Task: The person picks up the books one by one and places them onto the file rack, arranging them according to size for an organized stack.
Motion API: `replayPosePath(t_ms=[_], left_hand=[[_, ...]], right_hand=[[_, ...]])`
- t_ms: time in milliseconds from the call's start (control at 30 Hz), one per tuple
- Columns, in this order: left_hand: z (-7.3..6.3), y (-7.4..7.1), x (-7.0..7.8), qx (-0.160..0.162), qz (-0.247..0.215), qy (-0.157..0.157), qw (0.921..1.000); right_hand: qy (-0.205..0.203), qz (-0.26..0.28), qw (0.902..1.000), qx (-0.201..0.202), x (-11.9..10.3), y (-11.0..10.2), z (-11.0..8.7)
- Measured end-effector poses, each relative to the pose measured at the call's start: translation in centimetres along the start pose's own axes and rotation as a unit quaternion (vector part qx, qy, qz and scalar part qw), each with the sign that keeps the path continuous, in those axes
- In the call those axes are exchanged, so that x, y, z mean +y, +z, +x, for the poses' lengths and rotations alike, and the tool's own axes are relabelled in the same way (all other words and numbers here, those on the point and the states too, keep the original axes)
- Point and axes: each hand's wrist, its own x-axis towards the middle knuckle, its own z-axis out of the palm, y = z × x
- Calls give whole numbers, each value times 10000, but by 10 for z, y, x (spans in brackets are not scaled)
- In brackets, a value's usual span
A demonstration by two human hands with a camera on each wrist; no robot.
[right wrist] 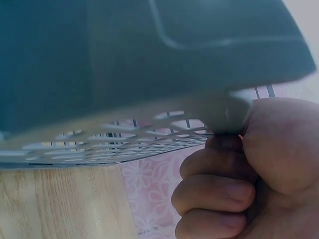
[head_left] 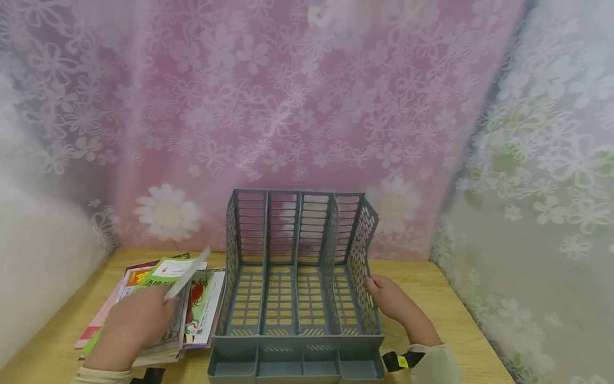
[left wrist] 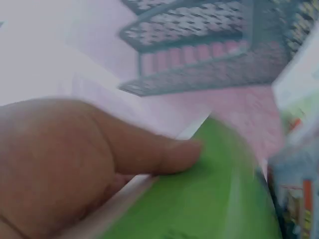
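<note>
My left hand (head_left: 136,322) pinches a thin booklet, its thumb lying on the green cover (left wrist: 214,184) in the left wrist view. From the head, a pale narrow edge (head_left: 188,273) sticks up past the fingers, over a pile of booklets (head_left: 203,306). To the right stands a grey file organizer (head_left: 280,336) with upright dividers, slotted walls and small front compartments. My right hand (head_left: 390,298) grips the perforated right side wall of this organizer, thumb against curled fingers (right wrist: 214,191) in the right wrist view. The left hand's other fingers are mostly hidden.
The wooden table (head_left: 412,272) ends at a pink flowered curtain (head_left: 307,106) behind the organizer. Pale flowered curtain cloth (head_left: 542,224) hangs along the right side, and a whitish cloth (head_left: 43,256) borders the left.
</note>
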Motion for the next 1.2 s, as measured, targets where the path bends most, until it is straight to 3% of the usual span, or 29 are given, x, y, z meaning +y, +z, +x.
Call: replayPosePath(t_ms=[200,267,333,433,500,533,600,667,733,833,900,1000,1067,1133,1200], left_hand=[[-5,-10,4,919,-656,181,9934],[-2,-9,6,1513,-791,322,9848],[2,-5,6,2316,-1079,549,9652],[10,4,2,3556,-1496,972,9175],[15,10,-2,4099,-1719,1214,8875],[17,13,-4,4264,-1781,1280,8775],[21,16,-6,4378,-1782,1294,8717],[22,16,-8,4194,-1887,1089,8813],[21,14,-10,3915,-1978,721,8958],[15,4,-14,3295,-2143,102,9194],[11,-2,-17,2790,-2191,-103,9349],[7,-9,-16,1709,-2237,-114,9595],[7,-11,-14,1090,-2199,-20,9694],[7,-11,-10,722,-2071,153,9755],[7,-10,-8,621,-1975,325,9778]], right_hand=[[37,42,9999,-99,-2,2,2],[57,40,9999,-87,-1,0,1],[89,14,9999,-65,-1,0,-1],[71,-60,10000,19,1,1,-2],[12,-87,10000,38,1,2,-3],[-5,-89,10000,31,0,2,-3],[-44,-67,10000,58,0,3,-3],[-48,-37,9999,82,-1,3,-3],[-25,-23,10000,74,-2,4,-1],[-21,11,10000,50,-4,4,0],[-4,28,10000,-4,-4,4,0],[-14,6,10000,85,-3,4,-2],[18,-17,10000,67,-3,3,-1],[48,5,9999,129,-2,4,0],[74,45,9999,125,-2,5,2]])
